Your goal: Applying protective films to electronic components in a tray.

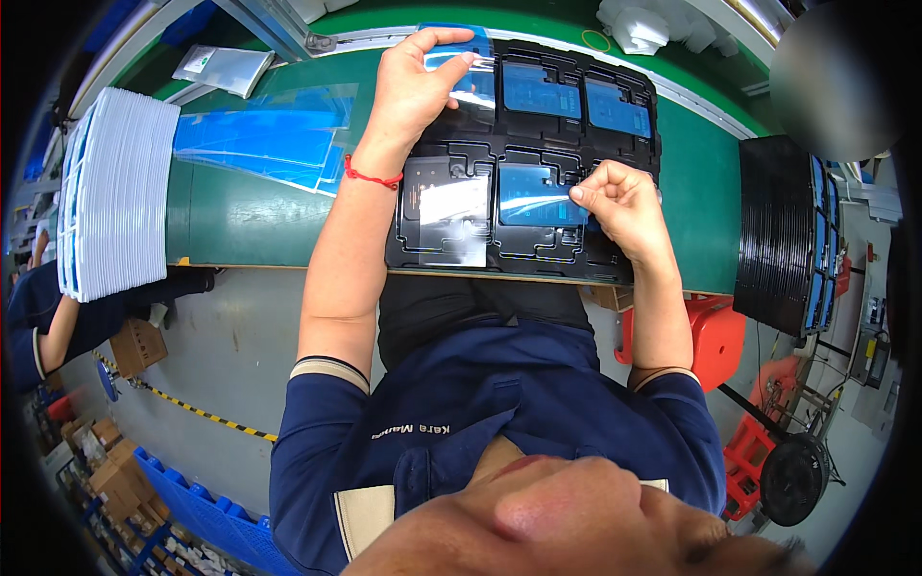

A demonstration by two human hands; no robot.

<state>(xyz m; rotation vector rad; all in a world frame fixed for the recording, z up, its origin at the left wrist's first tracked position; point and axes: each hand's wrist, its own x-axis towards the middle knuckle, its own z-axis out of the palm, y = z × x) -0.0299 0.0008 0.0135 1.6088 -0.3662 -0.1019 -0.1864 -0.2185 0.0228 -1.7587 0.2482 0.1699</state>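
Observation:
My left hand (415,84) is over the far left pocket of a black plastic tray (634,152), its thumb and index finger closed on a blue-tinted clear film sheet (483,83). With thumb and fingertips, my right hand (619,206) pinches the right edge of another glossy blue film (533,197) in the near middle pocket. In the near left pocket, a flat panel lies under a shiny clear film (451,213). Flat blue-covered panels (543,91) fill the other far pockets. My right wrist and fingers partly cover the near right pocket.
Loose blue film sheets (259,144) lie on the green tabletop (240,226) left of the tray. A tall stack of white trays (120,197) stands at the left end, and stacked black trays (783,230) at the right. A clear plastic bag (226,69) rests at the far left.

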